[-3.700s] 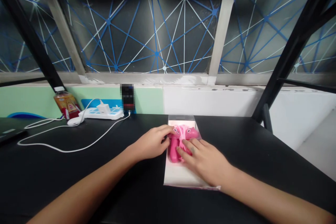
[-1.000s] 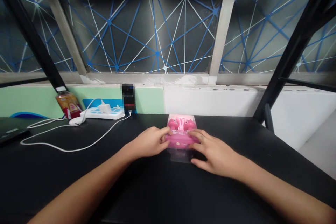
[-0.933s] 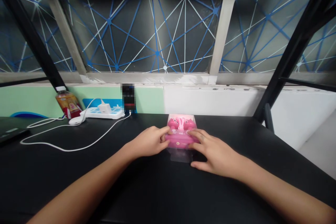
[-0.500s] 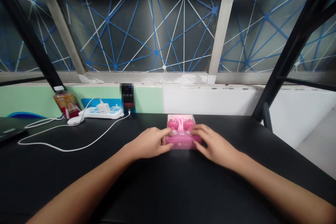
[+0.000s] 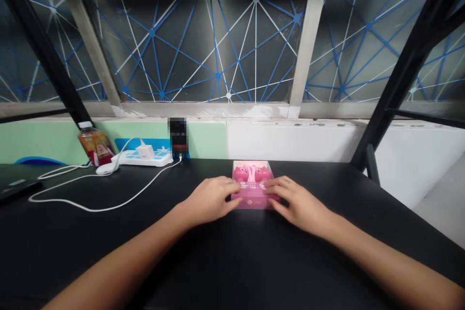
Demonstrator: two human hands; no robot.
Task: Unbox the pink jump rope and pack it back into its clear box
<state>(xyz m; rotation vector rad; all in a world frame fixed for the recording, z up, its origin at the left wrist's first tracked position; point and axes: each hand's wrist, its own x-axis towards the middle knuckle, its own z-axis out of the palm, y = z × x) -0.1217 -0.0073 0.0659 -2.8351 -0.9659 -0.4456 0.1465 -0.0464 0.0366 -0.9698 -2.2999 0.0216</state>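
Observation:
A pink box (image 5: 253, 201) with a clear window lies on the black table (image 5: 232, 256), its back part showing pink toy-like pieces (image 5: 250, 173) inside. My left hand (image 5: 210, 199) grips the box's left side, thumb at the front corner and fingers on the upper edge. On the opposite side, my right hand (image 5: 298, 204) grips it the same way, with the thumb near the front right corner and the fingertips on top. White print marks the box's pink front part; the pieces' exact kind is hard to make out.
Left of the hands, a white power strip (image 5: 141, 158) carries a charger (image 5: 145, 151) and a white cable (image 5: 94, 210). A drink bottle (image 5: 95, 144) leans by the wall, close to a pixelated phone-like object (image 5: 178, 136). Black frame posts (image 5: 394, 70) rise at both sides.
The whole view has shifted slightly, so everything sits a little lower. Both hands keep their places on the box; the left fingers look a bit straighter.

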